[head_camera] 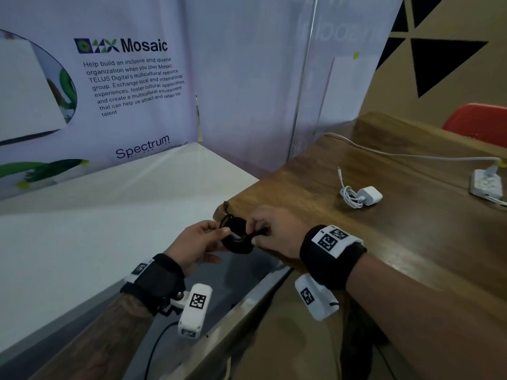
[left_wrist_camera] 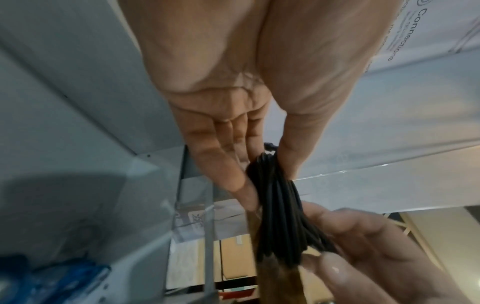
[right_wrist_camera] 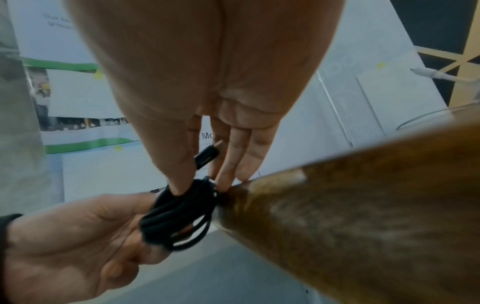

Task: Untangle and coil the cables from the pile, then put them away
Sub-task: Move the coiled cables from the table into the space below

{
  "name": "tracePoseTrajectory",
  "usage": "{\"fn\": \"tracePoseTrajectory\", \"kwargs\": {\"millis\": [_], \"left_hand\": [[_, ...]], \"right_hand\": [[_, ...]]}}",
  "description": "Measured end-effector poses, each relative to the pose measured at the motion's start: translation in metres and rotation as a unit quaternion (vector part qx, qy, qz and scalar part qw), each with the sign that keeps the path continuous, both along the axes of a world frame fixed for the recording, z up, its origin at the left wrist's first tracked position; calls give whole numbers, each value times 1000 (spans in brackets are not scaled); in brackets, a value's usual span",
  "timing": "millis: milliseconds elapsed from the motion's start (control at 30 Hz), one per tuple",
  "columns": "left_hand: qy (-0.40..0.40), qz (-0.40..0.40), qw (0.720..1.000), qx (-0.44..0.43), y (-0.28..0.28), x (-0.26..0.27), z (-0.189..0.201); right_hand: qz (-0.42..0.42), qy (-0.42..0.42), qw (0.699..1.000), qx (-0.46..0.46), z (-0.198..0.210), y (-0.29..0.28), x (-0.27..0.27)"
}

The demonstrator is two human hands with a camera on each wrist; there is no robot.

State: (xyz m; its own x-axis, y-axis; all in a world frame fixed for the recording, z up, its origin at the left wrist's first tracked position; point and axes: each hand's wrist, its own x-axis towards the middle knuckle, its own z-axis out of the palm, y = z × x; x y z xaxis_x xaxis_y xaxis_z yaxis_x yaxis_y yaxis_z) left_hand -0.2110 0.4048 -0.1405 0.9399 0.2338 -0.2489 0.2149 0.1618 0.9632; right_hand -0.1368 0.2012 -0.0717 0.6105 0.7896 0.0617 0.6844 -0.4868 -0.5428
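Note:
A black cable wound into a small coil hangs between my two hands at the near corner of the wooden table. My left hand pinches the coil's left side between thumb and fingers. My right hand pinches the coil's other side, thumb pressed on the black coil. The cable's black plug sticks up between my right fingers. In the left wrist view the coil shows as a tight bundle of strands. A white charger with its coiled white cable lies further back on the table.
A white power strip sits at the table's right edge with a white lead running across the back. A lower white surface lies to the left. Printed banners stand behind. A red chair is at far right.

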Motion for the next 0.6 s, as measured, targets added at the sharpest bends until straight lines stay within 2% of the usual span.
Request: {"fn": "tracePoseTrajectory", "kwargs": {"millis": [100, 267, 433, 600], "left_hand": [[27, -26, 998, 43, 12, -7, -17], [107, -43, 986, 124, 30, 3, -64], [215, -84, 958, 168, 27, 43, -126], [279, -39, 946, 162, 24, 82, -181]], "right_hand": [[-11, -3, 1000, -11, -9, -7, 0], [-56, -76, 987, -132, -31, -28, 19], [-59, -113, 983, -131, -43, -28, 16], [-64, -120, 982, -131, -44, -25, 16]]}}
